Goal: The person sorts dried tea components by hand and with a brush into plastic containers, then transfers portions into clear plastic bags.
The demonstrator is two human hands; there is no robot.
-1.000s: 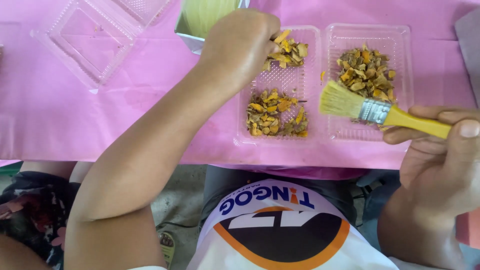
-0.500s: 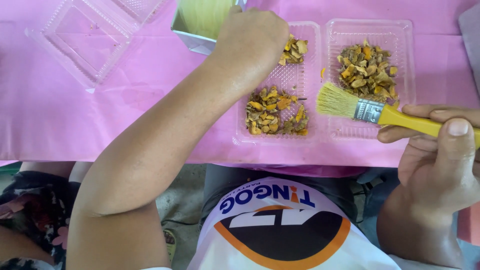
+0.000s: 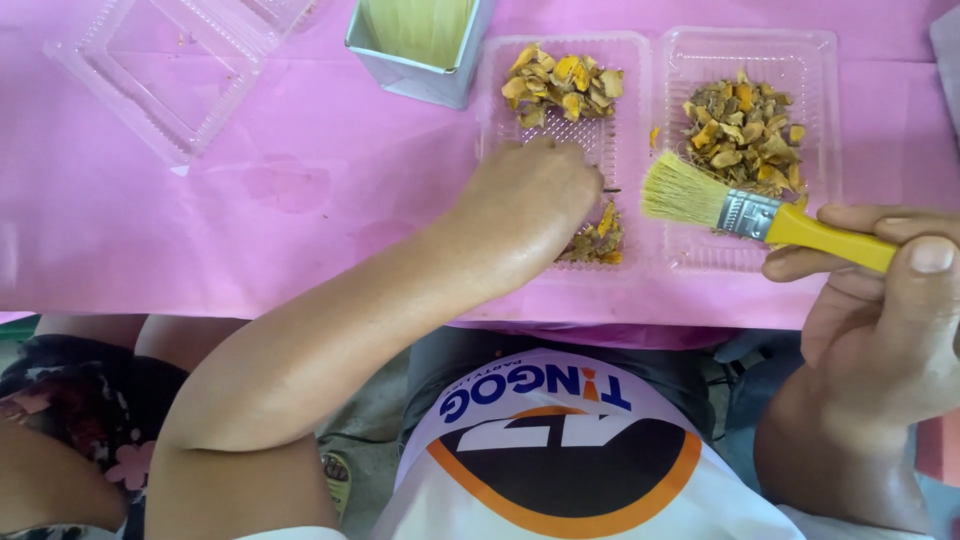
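My left hand (image 3: 530,205) reaches across into a clear plastic tray (image 3: 625,110), fingers curled down over the near pile of yellow-brown dried pieces (image 3: 598,240); what it pinches is hidden. A second pile of pieces (image 3: 563,82) lies at that tray's far end. My right hand (image 3: 880,320) grips the yellow handle of a small paintbrush (image 3: 740,208). Its pale bristles hang over the near left part of a second clear tray (image 3: 815,60) that holds more dried pieces (image 3: 742,128).
The pink table covering (image 3: 250,220) ends at the near edge above my lap. An open clear clamshell box (image 3: 160,70) lies at the far left. A grey box (image 3: 415,45) with pale fibres stands at the back centre.
My left hand has drawn back from the far pile to the near pile in the tray. The brush has barely shifted.
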